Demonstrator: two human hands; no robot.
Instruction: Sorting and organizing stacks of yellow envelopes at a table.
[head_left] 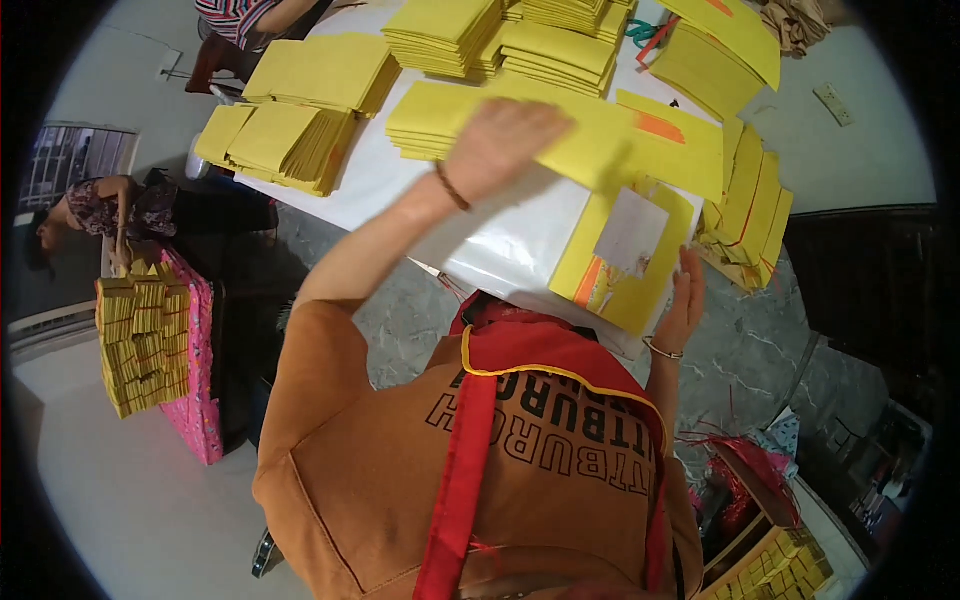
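Observation:
My left hand (pixel 508 145), smeared by motion, is over a long yellow paper sheet (pixel 595 135) beside a stack of folded yellow paper (pixel 425 118). Its fingers are too blurred to read. At the near right corner of the table my right hand (pixel 682 300) has its fingers stretched out along the edge of another yellow sheet (pixel 640 300). On that sheet lies a pale grey-white rectangular piece (pixel 632 232), with an orange patch (pixel 594 285) next to it. Whether my right fingertips touch the sheet I cannot tell.
Tall yellow stacks (pixel 440 35) stand along the far side of the white-covered table (pixel 500 240). Green-handled scissors (pixel 642 33) lie at the back. Tied yellow bundles (pixel 748 215) hang by the right edge. At left, a person (pixel 105 205) stands behind piled yellow bundles (pixel 145 345).

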